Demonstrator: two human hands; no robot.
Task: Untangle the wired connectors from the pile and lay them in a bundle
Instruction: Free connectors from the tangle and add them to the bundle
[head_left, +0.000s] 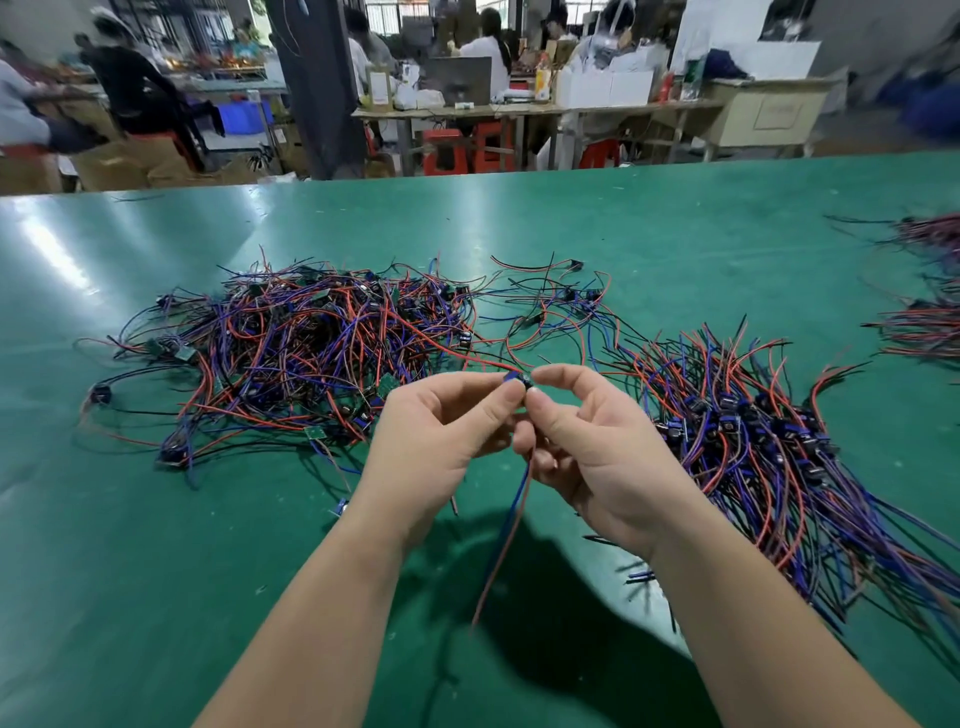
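Note:
A tangled pile (311, 353) of red, blue and black wired connectors lies on the green table (156, 545), left of centre. To the right, a laid-out bundle (753, 426) has its dark connectors gathered together and its wires fanned out. Above the table between pile and bundle, my left hand (441, 441) and my right hand (587, 447) together pinch one small dark connector (521, 382) at their fingertips. A red wire runs from it back into the pile. Its blue and red wires (506, 530) hang down between my wrists.
More wire bundles (930, 322) lie at the table's right edge. A few loose wired connectors (561, 306) lie scattered between pile and bundle. Beyond the far table edge, several people sit at benches among red stools and boxes.

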